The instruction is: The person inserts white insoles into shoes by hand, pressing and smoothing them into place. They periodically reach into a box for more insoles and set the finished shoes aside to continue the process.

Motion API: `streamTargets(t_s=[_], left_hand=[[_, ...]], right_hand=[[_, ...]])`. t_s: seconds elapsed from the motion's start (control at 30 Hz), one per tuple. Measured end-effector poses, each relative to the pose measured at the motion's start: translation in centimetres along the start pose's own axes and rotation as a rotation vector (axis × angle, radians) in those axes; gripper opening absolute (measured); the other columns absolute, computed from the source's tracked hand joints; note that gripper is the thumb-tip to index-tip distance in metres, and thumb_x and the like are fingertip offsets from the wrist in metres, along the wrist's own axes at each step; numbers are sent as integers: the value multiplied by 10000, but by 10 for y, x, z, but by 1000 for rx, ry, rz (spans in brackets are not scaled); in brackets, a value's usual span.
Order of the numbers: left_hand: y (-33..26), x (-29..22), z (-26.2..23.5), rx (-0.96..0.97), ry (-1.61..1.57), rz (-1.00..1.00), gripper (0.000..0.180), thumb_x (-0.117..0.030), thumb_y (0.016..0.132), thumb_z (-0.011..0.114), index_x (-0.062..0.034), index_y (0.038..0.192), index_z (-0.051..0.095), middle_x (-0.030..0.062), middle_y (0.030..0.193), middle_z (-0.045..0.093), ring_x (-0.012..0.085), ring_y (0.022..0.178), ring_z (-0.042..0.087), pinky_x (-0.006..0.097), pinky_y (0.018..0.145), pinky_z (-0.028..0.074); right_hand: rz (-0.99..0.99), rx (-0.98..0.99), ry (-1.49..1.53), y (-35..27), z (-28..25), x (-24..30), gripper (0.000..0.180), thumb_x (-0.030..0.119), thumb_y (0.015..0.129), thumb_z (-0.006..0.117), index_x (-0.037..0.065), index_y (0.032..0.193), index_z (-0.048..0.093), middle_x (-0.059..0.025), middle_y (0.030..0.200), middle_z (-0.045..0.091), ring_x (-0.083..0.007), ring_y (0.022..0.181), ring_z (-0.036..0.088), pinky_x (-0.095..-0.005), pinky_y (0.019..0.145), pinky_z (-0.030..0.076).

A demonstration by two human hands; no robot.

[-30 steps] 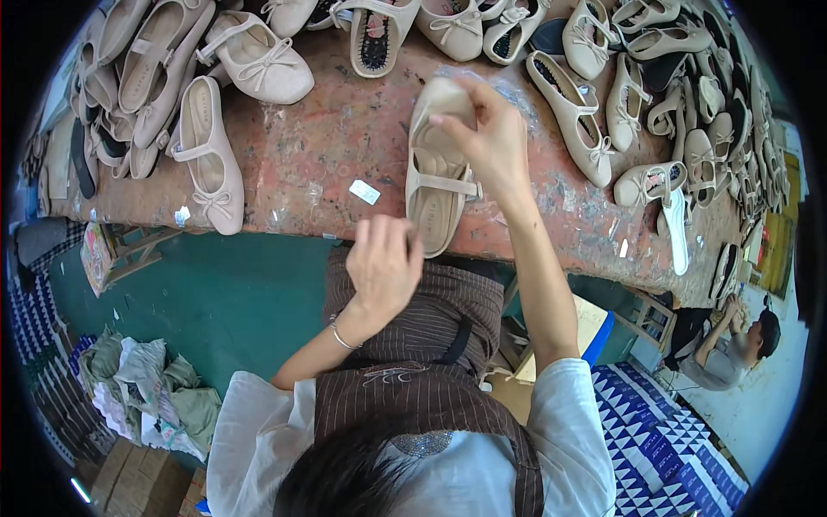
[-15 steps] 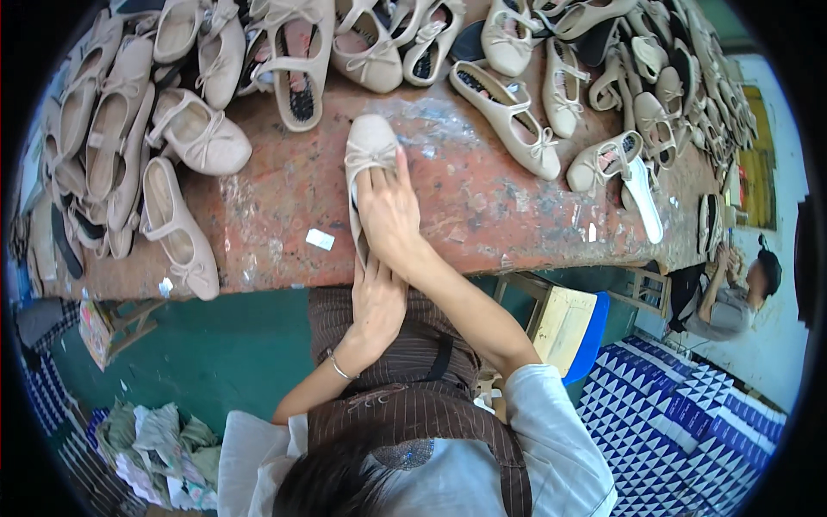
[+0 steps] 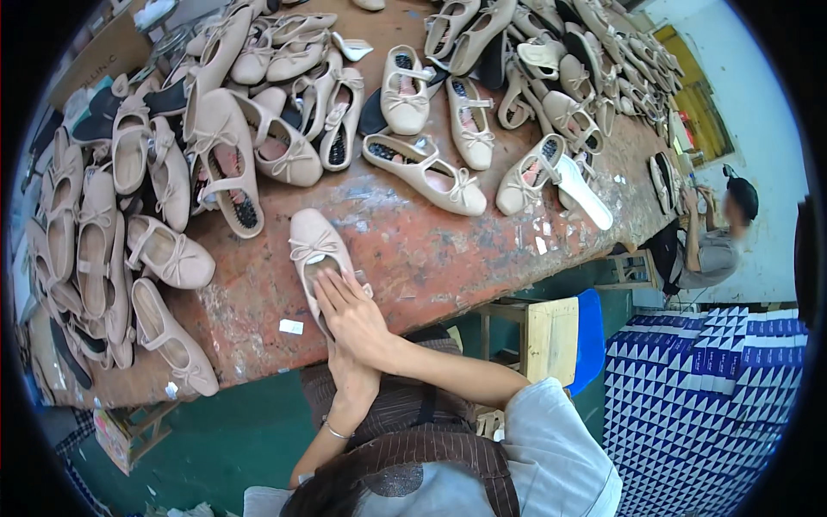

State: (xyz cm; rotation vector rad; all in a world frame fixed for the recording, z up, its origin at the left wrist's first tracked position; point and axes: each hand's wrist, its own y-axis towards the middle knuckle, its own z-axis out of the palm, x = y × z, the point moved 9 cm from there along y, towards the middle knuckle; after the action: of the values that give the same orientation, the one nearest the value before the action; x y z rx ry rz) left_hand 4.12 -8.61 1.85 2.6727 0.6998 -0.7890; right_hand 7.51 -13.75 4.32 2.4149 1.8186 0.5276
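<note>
A beige ballet flat (image 3: 314, 235) with a small bow lies at the front edge of the worktable, toe pointing away from me. My right hand (image 3: 355, 320) lies over its opening, fingers stretched out and pressed flat on the insole. Beneath that wrist, my left hand (image 3: 353, 379) holds the heel end; its fingers are mostly hidden by the right hand. A small white label (image 3: 291, 327) lies left of the shoe. Another beige strap shoe (image 3: 422, 172) rests farther off to the right.
Beige shoes (image 3: 226, 142) crowd the table's left and far sides. A white insole (image 3: 584, 194) leans by a shoe at right. Below the table edge stand a wooden stool (image 3: 551, 340), a blue seat (image 3: 588, 336) and stacked patterned boxes (image 3: 689, 388). A co-worker (image 3: 719, 241) sits far right.
My right fingers have drawn back from the toe and now lie flat farther down the insole. The view has turned, showing more of the table's far side.
</note>
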Motion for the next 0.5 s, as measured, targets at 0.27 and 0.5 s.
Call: streamTargets(t_s=[0.27,0.5], left_hand=[[-9,5,5,27,72,76,417,-91,837,605,104,1205,577,285,1180,578,456,1154,524,607,1052,375],[4,-13,4,39,242,97,469,-104,853,634,129,1245,522,320,1197,558,476,1175,509,531,997,430]], right_hand=[[49,-76,-127,30,25,-5,470,161,869,496,-64,1281,522,-164,1152,599,-285,1131,573,-515,1189,164],[77,181,-183,63,71,-31,388,163,899,483,-45,1191,631,-115,1028,713,-269,1064,651,-639,1171,-1]])
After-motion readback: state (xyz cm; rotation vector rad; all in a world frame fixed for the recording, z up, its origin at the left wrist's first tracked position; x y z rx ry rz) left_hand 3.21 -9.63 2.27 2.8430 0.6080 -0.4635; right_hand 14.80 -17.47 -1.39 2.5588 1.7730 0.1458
